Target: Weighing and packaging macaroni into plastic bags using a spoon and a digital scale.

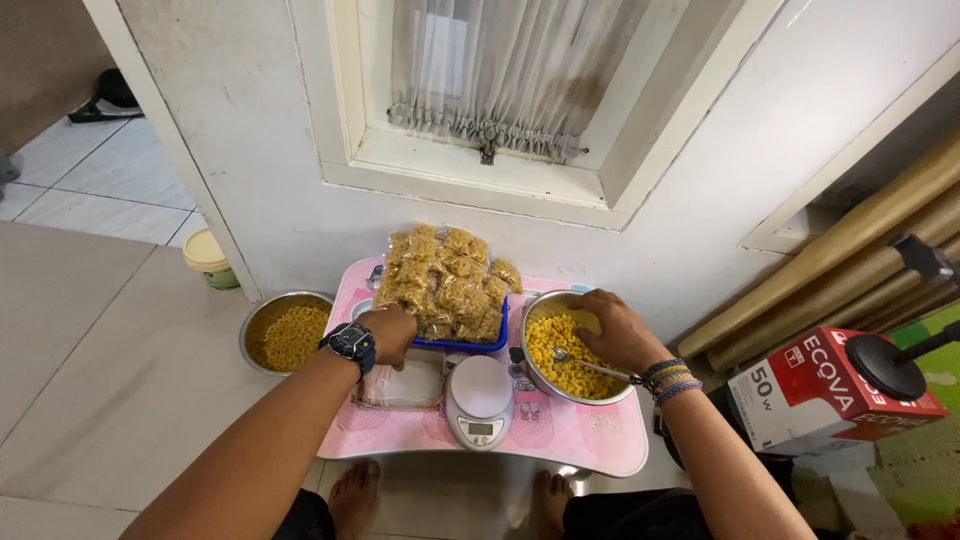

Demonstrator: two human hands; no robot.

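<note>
Pink table crowded: left hand clenched beside blue basket, right hand released over pot.

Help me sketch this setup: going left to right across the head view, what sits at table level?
Cream tub → steel bowl of yellow snacks → blue tray of bagged snacks → steel pot of yellow snacks → red-and-white box.

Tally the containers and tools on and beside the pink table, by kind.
Metal bowls of yellow snacks: 2
Blue basket of filled bags: 1
Kitchen scale: 1
Spoon: 1
Lidded tub on floor: 1
Total: 6
</note>
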